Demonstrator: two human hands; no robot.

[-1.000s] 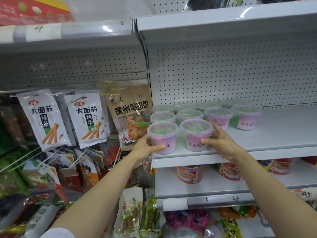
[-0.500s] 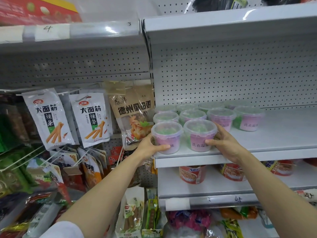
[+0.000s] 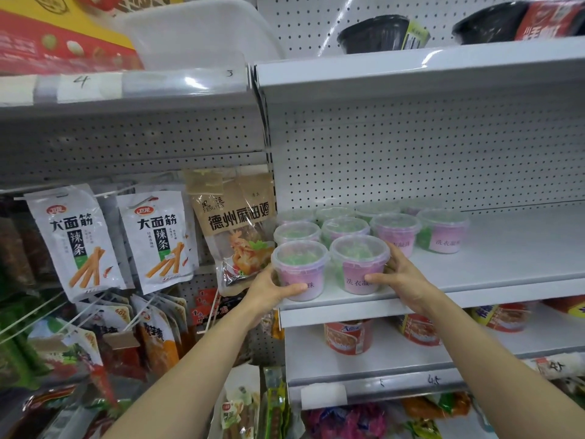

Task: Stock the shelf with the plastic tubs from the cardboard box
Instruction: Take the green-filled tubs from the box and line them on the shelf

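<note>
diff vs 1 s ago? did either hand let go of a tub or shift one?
No visible change beyond a slight upward camera tilt. The left hand still grips the front-left tub and the right hand still grips the front-right tub, both standing at the front edge of the shelf. The rows of tubs behind sit as before.
</note>
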